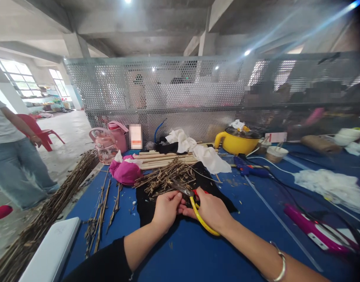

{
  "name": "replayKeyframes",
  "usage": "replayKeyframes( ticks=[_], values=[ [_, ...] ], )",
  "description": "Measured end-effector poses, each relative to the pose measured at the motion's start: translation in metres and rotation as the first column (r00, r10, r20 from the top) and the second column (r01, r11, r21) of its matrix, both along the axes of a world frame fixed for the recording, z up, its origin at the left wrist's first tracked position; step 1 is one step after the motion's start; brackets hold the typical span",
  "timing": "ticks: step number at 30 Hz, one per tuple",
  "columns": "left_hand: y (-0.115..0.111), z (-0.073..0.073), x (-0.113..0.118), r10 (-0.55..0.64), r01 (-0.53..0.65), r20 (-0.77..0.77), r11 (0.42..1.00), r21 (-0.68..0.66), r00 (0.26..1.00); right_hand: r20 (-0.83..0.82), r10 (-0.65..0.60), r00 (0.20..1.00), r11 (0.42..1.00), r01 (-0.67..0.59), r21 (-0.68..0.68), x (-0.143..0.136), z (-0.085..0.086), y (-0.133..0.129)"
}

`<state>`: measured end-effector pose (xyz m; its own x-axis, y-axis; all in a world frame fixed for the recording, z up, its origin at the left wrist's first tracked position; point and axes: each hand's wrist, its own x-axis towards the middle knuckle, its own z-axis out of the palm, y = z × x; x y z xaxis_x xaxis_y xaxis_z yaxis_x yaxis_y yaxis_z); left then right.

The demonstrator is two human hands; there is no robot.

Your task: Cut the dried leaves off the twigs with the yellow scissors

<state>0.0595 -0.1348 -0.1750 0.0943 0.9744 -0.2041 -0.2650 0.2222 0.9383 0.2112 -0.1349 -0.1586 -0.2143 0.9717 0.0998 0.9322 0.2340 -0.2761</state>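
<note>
Yellow-handled cutters (204,220) are in my right hand (210,209), their dark jaws pointing up and left over a pile of dry brown twigs (168,176). The pile lies on a black cloth (143,207). Close beside the jaws, my left hand (166,209) is closed in a pinch, thumb against fingers; what it holds is too small to make out. Fingertips of both hands nearly meet below the jaws. Something red shows behind my right hand.
Long dry stalks (101,211) lie on the blue table (174,254) at left. Behind are a magenta bundle (125,171), wooden sticks (156,156), white cloth (211,158) and a yellow pot (239,143). A glue gun (247,168), cables and a magenta power strip (318,231) are right. A person (13,156) stands left.
</note>
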Motion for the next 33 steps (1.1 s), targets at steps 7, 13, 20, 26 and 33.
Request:
replayKeyframes(
  ticks=[7,13,20,26,33],
  values=[
    [0.003,0.0,-0.001,0.006,-0.006,0.029,0.999,-0.031,1.0,0.012,-0.072,0.997,0.997,0.072,-0.041,-0.002,0.004,0.0],
    [0.002,0.004,-0.003,0.055,-0.049,0.078,0.995,-0.082,0.995,-0.078,0.031,0.996,0.999,-0.028,0.04,-0.001,-0.002,0.001],
    [0.002,0.006,-0.003,0.023,-0.019,0.053,0.997,-0.079,0.998,-0.095,0.095,0.991,0.99,-0.084,0.11,-0.001,-0.006,0.003],
    [0.001,0.005,-0.003,0.021,-0.021,0.009,0.998,-0.054,1.0,0.023,-0.005,1.0,1.0,0.004,0.017,-0.002,-0.005,0.001],
    [0.001,0.006,-0.003,0.009,-0.008,0.037,0.999,-0.036,0.999,0.053,-0.043,0.998,0.998,0.045,-0.054,-0.001,0.001,-0.001]
  ],
)
